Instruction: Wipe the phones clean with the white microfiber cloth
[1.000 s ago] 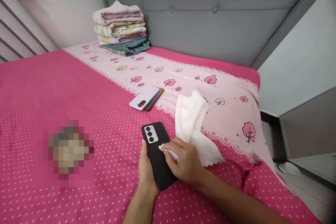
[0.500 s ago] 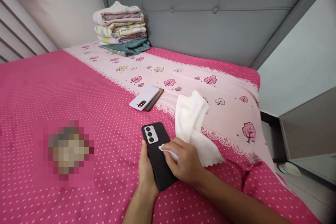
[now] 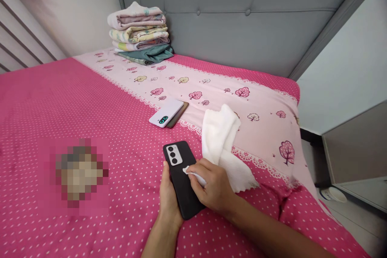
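A black smartphone (image 3: 188,193) with a light grey camera plate lies back side up in my left hand (image 3: 169,199), whose thumb runs along its left edge. My right hand (image 3: 216,187) pinches a small white wipe (image 3: 198,178), and the wipe's tip touches the phone's back. Behind that hand a white cloth (image 3: 219,133) spreads loosely over the bed. Farther back, a pale lilac phone (image 3: 167,112) rests on top of a darker phone (image 3: 178,116), which is mostly covered.
The pink dotted bedspread (image 3: 121,141) carries a blurred-out item (image 3: 80,173) at the left. Folded blankets (image 3: 139,28) are stacked against the grey headboard (image 3: 217,32). Past the bed's right edge stand a cabinet (image 3: 359,141) and a white tub (image 3: 335,194) on the floor.
The rings on the lilac phone's camera lenses go from orange to green. Both hands, the wipe and the black phone stay in place.
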